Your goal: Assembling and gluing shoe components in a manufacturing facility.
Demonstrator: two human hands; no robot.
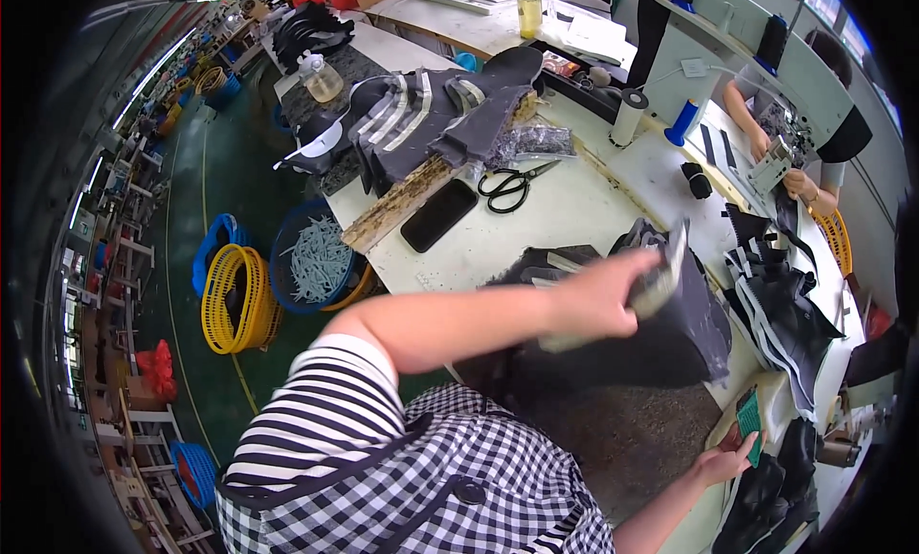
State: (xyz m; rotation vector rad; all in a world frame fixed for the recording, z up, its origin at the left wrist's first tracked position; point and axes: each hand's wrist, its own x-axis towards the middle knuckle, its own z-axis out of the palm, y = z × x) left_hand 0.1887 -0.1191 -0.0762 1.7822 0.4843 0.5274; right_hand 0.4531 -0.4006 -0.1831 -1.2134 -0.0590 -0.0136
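My left hand (598, 298) reaches across a stack of dark grey cut pieces (622, 353). Between its thumb and fingers is a pale piece (662, 284), smeared by motion, whose kind I cannot make out. Low on the right, my right hand (726, 462) grips a small green rectangular block (749, 422) with a textured face. That block is beside a whitish rounded block (772, 397) and black sewn pieces (766, 497). A worn brown surface (632, 444) lies between my two arms.
Black-handled scissors (507, 188) and a phone (439, 215) lie beyond my left arm, near a wooden board (402, 210) and piled grey pieces (421, 123). Thread spools (628, 119) stand ahead. A co-worker's hands (799, 186) are at a sewing machine (771, 166). Baskets (235, 300) stand left.
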